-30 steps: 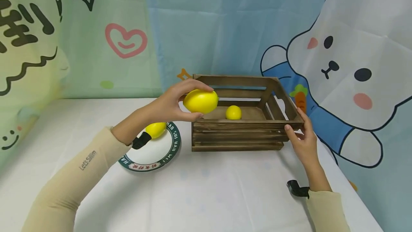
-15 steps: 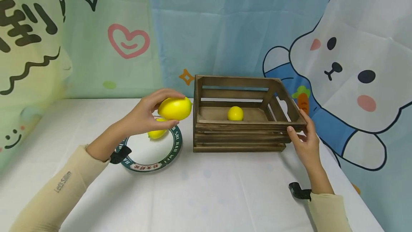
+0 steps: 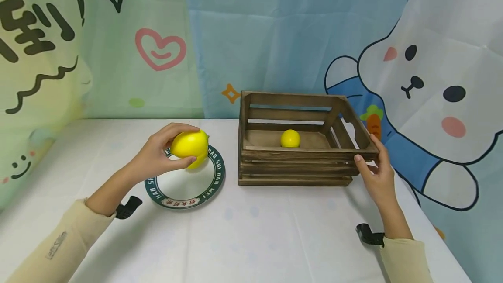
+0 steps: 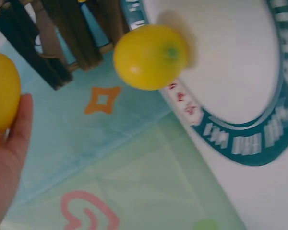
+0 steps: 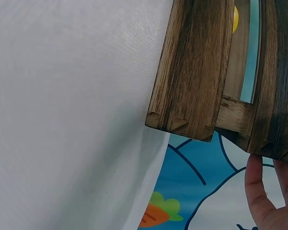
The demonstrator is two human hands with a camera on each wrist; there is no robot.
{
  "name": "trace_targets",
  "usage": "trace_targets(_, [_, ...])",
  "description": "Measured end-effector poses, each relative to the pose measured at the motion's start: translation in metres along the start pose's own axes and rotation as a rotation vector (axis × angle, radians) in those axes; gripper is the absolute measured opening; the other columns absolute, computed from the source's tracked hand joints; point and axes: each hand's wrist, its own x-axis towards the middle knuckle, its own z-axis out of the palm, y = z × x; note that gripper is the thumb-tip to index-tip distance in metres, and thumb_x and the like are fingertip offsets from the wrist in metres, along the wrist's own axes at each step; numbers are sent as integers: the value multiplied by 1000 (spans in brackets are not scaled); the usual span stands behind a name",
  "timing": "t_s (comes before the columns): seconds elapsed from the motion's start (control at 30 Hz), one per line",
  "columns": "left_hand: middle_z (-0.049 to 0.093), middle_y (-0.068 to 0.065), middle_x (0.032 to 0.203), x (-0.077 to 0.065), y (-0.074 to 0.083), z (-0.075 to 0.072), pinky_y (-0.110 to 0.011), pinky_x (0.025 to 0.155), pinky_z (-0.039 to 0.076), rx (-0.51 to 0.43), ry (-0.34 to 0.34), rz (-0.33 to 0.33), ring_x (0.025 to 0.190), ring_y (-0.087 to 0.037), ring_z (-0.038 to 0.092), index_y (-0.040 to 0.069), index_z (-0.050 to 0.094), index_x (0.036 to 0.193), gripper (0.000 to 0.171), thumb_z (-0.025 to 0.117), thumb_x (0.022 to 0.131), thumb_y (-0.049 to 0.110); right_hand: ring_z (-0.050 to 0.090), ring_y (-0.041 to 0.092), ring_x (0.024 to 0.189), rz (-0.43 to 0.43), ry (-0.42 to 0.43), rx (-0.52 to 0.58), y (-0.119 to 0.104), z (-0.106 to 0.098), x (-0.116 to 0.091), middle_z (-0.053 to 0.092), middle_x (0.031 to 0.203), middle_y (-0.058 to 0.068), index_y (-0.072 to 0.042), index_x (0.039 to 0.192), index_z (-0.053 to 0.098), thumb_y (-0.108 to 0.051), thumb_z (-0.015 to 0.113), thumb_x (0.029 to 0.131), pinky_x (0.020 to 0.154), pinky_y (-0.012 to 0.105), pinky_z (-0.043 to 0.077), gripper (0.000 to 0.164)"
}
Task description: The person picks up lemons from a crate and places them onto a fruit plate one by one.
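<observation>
My left hand holds a yellow lemon between thumb and fingers, above a white plate with a green lettered rim. Another lemon lies on the plate; in the head view the held one mostly covers it. To the right stands a slatted brown wooden crate, with one lemon inside. At the crate's right end, my right hand grips the upper corner, thumb at the front. The right wrist view shows fingertips touching the wood.
A white cloth covers the table under the plate and crate. Behind it hangs a printed curtain with a cartoon rabbit. The table's right edge runs past my right forearm.
My left hand has carried its lemon leftward and down, from the crate's left end to over the plate. The right hand keeps its grip on the crate. The head view has shifted slightly.
</observation>
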Motion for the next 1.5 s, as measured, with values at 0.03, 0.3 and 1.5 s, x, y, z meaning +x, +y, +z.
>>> trace_targets(0.03, [55,-10,131,-2,-2,0,-13,88,47,20,15,-15,109,-15,52,6,57,130,58,78,77,-3,42,-2,120,3,-1,-5,0,-1,0,37,152,9,-21,154,30,-8,60,95,80,13,37,68])
trace_targets(0.3, [55,-16,126,-22,-17,-3,-27,88,47,148,75,-244,104,-27,51,4,55,131,55,77,80,4,42,-2,119,-1,-8,-10,0,-1,-1,37,150,13,-18,154,28,-9,60,95,80,14,36,68])
trace_targets(1.5, [42,-32,137,-33,-64,13,-66,107,28,279,-56,-481,126,-50,39,-5,46,137,57,71,87,8,41,19,132,36,-42,-35,-1,-3,-1,30,156,9,-23,156,24,-12,59,97,82,16,35,70])
